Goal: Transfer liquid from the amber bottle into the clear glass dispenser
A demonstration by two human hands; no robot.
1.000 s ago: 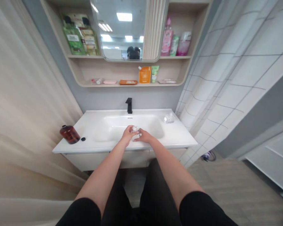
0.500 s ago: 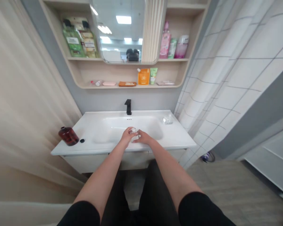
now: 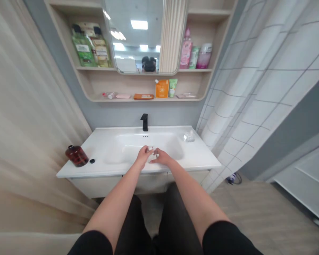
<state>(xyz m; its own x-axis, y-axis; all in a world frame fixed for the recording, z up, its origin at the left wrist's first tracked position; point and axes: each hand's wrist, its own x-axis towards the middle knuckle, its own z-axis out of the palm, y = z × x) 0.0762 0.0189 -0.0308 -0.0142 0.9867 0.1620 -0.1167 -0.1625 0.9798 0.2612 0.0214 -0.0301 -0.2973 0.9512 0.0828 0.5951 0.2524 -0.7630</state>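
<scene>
Over the front part of the white sink [image 3: 117, 150], my two hands meet around a small clear and white item [image 3: 151, 148], too small to name. My left hand [image 3: 143, 155] pinches it from the left. Just to the right, my right hand [image 3: 161, 157] has its fingers curled against the same item. A dark red-brown bottle [image 3: 77, 156] without a cap leans at the counter's left end, with a black cap [image 3: 92, 161] beside it. A clear transparent object [image 3: 189, 136] lies on the counter's right side.
A black faucet [image 3: 144, 122] rises behind the basin. Above it hangs a shelf cabinet [image 3: 149, 100] with a mirror [image 3: 138, 39], several bottles, an orange pouch [image 3: 162, 88] and a green tube [image 3: 172, 88]. Curtains flank the counter: beige [image 3: 29, 124] at left, white checked [image 3: 241, 99] at right.
The view has tilted slightly, so the scene sits a little lower. Both hands remain together over the basin, with only a slight shift of the fingers around the small item.
</scene>
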